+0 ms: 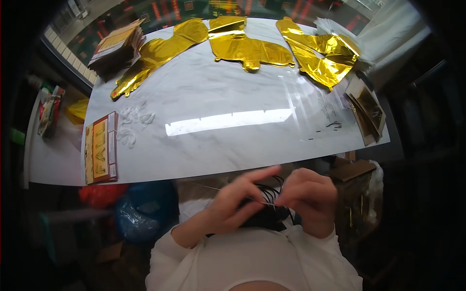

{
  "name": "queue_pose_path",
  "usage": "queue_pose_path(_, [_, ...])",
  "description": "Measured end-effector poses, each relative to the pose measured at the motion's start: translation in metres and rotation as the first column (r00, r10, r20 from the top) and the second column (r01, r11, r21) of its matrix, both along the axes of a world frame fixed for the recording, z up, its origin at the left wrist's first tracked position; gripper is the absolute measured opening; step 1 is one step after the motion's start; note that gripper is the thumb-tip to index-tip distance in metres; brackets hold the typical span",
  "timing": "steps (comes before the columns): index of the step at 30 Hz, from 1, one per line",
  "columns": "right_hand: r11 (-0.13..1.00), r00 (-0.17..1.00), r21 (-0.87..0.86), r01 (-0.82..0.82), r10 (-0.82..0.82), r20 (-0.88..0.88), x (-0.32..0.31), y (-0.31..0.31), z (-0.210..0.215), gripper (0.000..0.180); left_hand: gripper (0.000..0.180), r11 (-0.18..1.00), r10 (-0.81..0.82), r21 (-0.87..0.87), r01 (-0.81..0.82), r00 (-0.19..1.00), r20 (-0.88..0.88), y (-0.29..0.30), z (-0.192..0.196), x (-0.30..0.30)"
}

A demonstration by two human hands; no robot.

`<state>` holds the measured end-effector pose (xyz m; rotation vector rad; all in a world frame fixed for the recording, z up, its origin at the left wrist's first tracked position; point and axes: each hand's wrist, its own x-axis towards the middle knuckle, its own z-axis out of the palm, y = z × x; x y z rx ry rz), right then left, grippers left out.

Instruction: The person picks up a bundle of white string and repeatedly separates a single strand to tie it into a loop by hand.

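Left hand [228, 203] blurred; cannot tell its grip. Right hand [310, 194] pinched together on thin white string [268, 203] — short of the white table [204, 102], gold foil balloons [252, 51] along its far edge. Blue bag [160, 194] below — contents indistinct.

The white marbled table [208, 157] is crossed by a bright strip of reflected light. Beyond its far edge, a dark green surface [141, 13] marked with red is seen. At the left, a lower white shelf [53, 157] is occupied by a colourful packet [50, 114] and a yellow item [77, 111]. Below the table's left end, a blue bag [167, 201] is placed beside a red one [97, 195]. At the right, what appears to be an open cardboard box [353, 170] is flanked by crumpled clear plastic [376, 194].
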<state>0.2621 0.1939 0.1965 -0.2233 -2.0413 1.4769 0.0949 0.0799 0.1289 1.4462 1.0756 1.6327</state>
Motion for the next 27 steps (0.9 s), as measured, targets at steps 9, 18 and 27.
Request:
queue_pose_path(9, [0.859, 0.543, -0.473, -0.195, -0.307, -0.782, 0.111, 0.069, -0.001, 0.011, 0.026, 0.933, -0.196, -0.263, 0.247, 0.959, 0.206, -0.010, -0.005, -0.021])
queue_pose_path(18, [-0.018, -0.054, -0.194, 0.981, -0.982, -0.180, 0.238, 0.112, -0.073, 0.033, 0.018, 0.965, 0.241, -0.080, -0.248, 0.967, -0.087, -0.064, 0.032, -0.115])
queue_pose_path(27, [0.874, 0.979, -0.444, -0.199, 0.200, -0.044, -0.011, -0.024, -0.013, 0.044, 0.025, 0.920, 0.301, 0.375, -0.109, 0.810, -0.503, -0.010, 0.079, -0.015])
